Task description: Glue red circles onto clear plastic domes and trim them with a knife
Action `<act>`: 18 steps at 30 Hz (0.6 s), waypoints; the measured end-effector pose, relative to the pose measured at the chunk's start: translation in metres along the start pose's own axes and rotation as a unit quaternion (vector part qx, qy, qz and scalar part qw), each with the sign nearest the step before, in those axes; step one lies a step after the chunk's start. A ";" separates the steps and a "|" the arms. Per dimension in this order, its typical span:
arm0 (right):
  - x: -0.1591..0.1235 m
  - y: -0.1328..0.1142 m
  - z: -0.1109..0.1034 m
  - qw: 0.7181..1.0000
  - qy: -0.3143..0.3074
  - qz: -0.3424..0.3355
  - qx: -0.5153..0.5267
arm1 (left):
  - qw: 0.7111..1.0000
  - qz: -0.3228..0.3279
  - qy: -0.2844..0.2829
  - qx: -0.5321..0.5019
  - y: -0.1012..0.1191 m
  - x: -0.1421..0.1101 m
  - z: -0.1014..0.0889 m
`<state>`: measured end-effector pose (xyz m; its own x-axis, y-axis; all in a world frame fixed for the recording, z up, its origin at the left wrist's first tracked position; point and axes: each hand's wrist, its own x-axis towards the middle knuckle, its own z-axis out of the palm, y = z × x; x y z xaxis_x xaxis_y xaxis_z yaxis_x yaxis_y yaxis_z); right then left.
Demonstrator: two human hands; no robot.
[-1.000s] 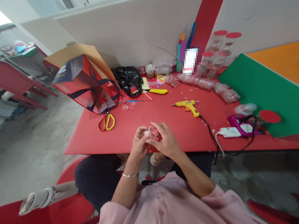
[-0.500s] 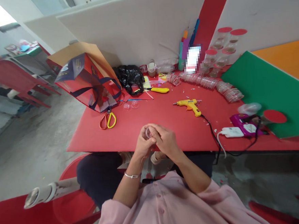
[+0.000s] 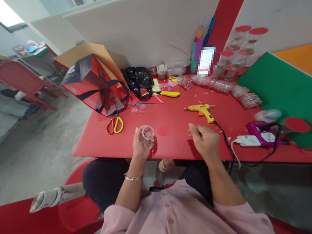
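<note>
Red tabletop (image 3: 174,146) under a clear cup (image 3: 148,133), white panel (image 3: 145,35) behind, grey floor (image 3: 49,138)

Saw clear, faintly pink-tinged plastic on the cup (image 3: 148,133) in the left hand (image 3: 143,143). Noted plain red across the tabletop (image 3: 171,146) beneath, and slightly brighter red on the disc (image 3: 162,130) between that hand and the right hand (image 3: 206,141). Left of the left hand, found one red and one yellow handle on the scissors (image 3: 115,123); farther beyond, red and navy on the upright bag (image 3: 88,88). Ahead of the right hand, spotted yellow with some orange on the glue gun (image 3: 202,108); well to its right, plain green on the board (image 3: 283,97).
</note>
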<state>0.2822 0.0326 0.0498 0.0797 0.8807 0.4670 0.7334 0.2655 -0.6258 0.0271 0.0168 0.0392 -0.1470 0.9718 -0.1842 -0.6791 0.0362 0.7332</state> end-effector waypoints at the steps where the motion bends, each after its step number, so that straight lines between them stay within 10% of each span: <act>1: 0.006 0.010 -0.002 0.999 0.002 0.001 -0.034 | 1.000 -0.012 0.002 -0.014 0.001 0.000 -0.001; 18: 0.079 0.070 0.008 0.925 -0.112 0.160 -0.327 | 0.994 -0.058 -0.019 -0.093 -0.016 0.014 -0.037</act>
<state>0.3343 0.1239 0.0375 0.2752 0.9515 0.1372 0.9538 -0.2523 -0.1632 0.0096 0.0209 0.0008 -0.0348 0.9719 -0.2328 -0.8114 0.1085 0.5743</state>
